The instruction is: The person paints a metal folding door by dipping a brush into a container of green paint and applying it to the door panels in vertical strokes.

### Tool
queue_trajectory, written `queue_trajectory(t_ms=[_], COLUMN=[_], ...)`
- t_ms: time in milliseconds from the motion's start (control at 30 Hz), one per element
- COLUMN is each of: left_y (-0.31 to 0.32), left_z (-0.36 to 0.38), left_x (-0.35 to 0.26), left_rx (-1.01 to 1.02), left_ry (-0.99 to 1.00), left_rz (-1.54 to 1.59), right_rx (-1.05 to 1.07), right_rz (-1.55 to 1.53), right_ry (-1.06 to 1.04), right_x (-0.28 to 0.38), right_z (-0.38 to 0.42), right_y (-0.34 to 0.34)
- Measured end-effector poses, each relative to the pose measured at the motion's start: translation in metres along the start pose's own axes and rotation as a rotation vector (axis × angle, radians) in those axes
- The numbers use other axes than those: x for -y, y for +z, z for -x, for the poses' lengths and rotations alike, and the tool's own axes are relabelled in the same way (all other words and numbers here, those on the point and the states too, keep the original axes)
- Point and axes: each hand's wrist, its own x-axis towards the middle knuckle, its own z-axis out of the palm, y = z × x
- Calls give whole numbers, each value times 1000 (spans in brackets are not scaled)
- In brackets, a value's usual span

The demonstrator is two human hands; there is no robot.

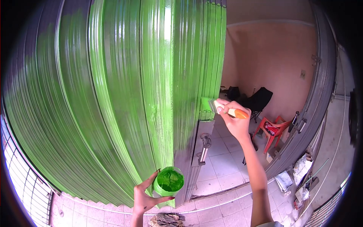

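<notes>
My right hand (233,111) is closed around a paintbrush (237,113) with a pale handle and orange end. Its green bristles press on the narrow edge strip of a folding metal door (113,94), just above the handle plate. Green paint covers much of the door's ribbed panels, with grey showing through in streaks. Low in front of the door, my left hand (145,195) grips a clear cup of green paint (170,181), thumb on the near side and fingers at the far side. A metal door handle (204,148) sits on the unpainted grey plate below the brush.
Through the doorway stand a red plastic chair (273,130) and a black folding chair (261,99). A crumpled cloth (166,220) lies on the tiled floor below the cup. Paper bags (302,170) and debris lie by the right-hand grey shutter (319,83). A floor track crosses the threshold.
</notes>
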Motion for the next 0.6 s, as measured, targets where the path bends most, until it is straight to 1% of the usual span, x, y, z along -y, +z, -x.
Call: queue_trajectory(t_ms=[67, 100, 133, 200, 267, 333, 400, 433, 533, 567, 600], left_y=[0, 0, 1, 4, 4, 1, -2, -3, -4, -3, -3], left_z=[1, 1, 1, 1, 1, 4, 6, 7, 7, 7, 5], left_x=[-1, -1, -2, -2, -7, -6, 1, 2, 1, -2, -4], left_rx=[2, 5, 5, 11, 19, 14, -1, -9, -13, -2, 8], left_ry=[11, 17, 17, 16, -2, -12, -2, 1, -5, -17, -28], left_rz=[-12, -19, -17, -9, -14, -17, -12, -20, -30, -26, -20], right_rx=[-184, -223, -216, -190, -143, -24, 185, 272, 577, 585, 658], right_rz=[-95, -186, -186, -103, -5, -45, -151, -108, -64, -67, -23], right_ry=[17, 31, 28, 118, 136, 254, 292, 222, 275, 79, 74], right_x=[-10, -11, -13, -12, -11, -6, -10, -15, -24, -27, -25], right_z=[5, 9, 15, 34, 61, 82, 98, 101, 95, 90, 83], right_y=[10, 17, 24, 37, 41, 37, 29, 26, 15, 20, 18])
